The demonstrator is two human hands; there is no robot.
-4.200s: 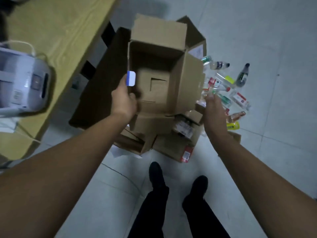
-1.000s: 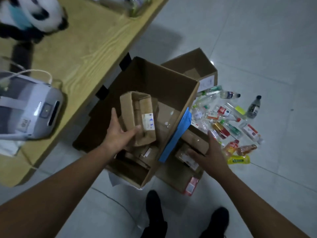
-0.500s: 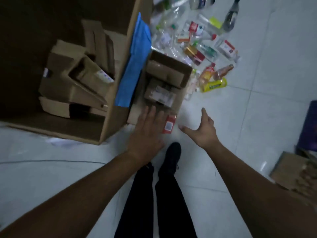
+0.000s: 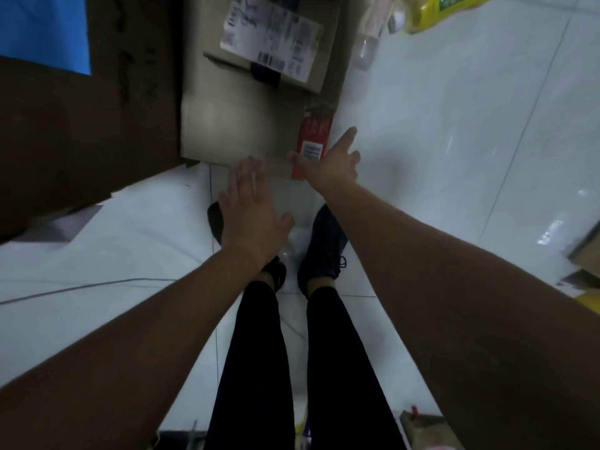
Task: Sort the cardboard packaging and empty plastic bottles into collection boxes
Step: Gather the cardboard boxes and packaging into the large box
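Observation:
A flattened cardboard piece [image 4: 240, 121] lies on the floor tiles, with a red printed strip [image 4: 313, 141] along its right edge. A smaller carton with a shipping label [image 4: 272, 43] rests on top of it. My left hand [image 4: 253, 206] is flat with fingers spread, its fingertips at the cardboard's near edge. My right hand [image 4: 331, 160] is at the near right corner, thumb against the red strip, fingers apart, holding nothing. The big brown collection box [image 4: 81, 125] with a blue patch [image 4: 42, 27] fills the left. A yellow-labelled bottle [image 4: 448, 8] and a clear bottle [image 4: 367, 47] lie at top right.
My own legs and dark shoes [image 4: 324, 241] stand just behind the cardboard. A thin cable [image 4: 81, 289] runs across the white tiles on the left. More cardboard [image 4: 584, 251] pokes in at the right edge, and clutter sits at the bottom edge.
The view has dropped closer to the floor. Both hands have reached down to the near edge of the flat cardboard; the right hand moved left onto its red-strip corner.

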